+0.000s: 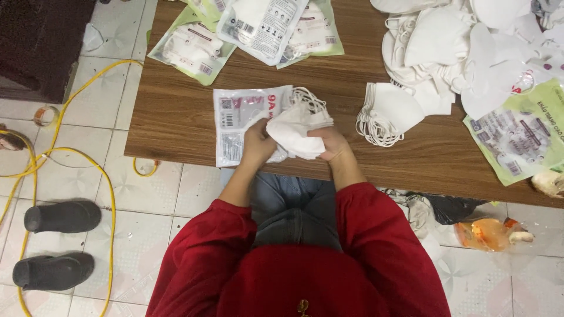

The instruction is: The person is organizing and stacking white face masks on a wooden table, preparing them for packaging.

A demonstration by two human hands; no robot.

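Two hands [258, 144] [332, 144], one mask bundle [296, 126]

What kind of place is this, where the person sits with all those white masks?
Probably a small home workshop for packing face masks. A heap of loose white masks and printed plastic pouches cover a wooden table. Both hands, left and right, hold a stack of masks at a pouch's mouth.

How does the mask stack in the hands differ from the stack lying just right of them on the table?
The held mask stack is gripped by the left hand and right hand against a pouch; the loose stack lies untouched on the table. The held one looks rumpled, the loose one neatly fanned. Both are white with ear loops.
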